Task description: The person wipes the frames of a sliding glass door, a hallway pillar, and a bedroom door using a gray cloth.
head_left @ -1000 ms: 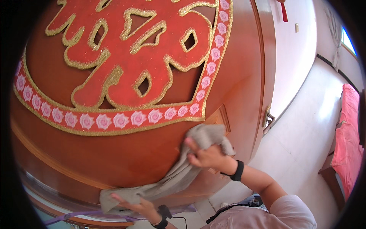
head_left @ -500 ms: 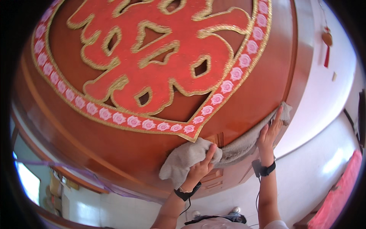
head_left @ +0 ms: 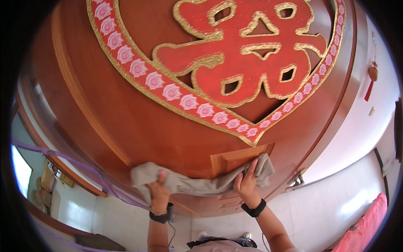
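A long grey cloth [head_left: 201, 187] is stretched sideways against the lower part of a glossy brown wooden door [head_left: 138, 126]. My left hand [head_left: 159, 194] presses its left end to the wood, with the fingers partly smeared by motion. At the other end, my right hand [head_left: 247, 185] holds the bunched cloth near a raised rectangular panel [head_left: 226, 159], fingers pointing up the door. Above both hands hangs a red heart-shaped decoration [head_left: 252, 80] with glittery gold edges and a border of pink roses. Each wrist wears a black band with a cable.
A metal door handle [head_left: 298, 179] sticks out right of my right hand. Purple ribbon [head_left: 88, 168] runs along the left side. A pink covered piece of furniture [head_left: 363, 229] stands at the lower right. On the white wall hangs a tasselled ornament [head_left: 372, 75]. Pale floor tiles [head_left: 319, 210] lie below.
Both hands have moved left across the door with the cloth, and my right hand is lower. The view has shifted, so the heart decoration sits further right.
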Tool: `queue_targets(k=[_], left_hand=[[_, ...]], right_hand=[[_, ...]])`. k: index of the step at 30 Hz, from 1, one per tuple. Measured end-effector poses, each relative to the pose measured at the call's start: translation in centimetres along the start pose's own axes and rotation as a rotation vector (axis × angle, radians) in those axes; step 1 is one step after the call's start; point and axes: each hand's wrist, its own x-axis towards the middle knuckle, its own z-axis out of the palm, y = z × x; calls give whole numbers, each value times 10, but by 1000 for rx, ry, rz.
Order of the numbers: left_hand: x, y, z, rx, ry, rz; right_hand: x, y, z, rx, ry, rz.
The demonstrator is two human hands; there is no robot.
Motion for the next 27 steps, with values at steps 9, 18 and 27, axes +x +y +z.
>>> queue_targets(k=[9, 18, 27], left_hand=[[16, 18, -40, 35, 236, -244], [-81, 55, -8, -488, -587, -507], [75, 96, -84, -480, 276, -411]], right_hand=[[9, -100, 41, 128, 28, -13], [-82, -28, 20, -100, -385, -308], [34, 6, -7, 9, -202, -336]])
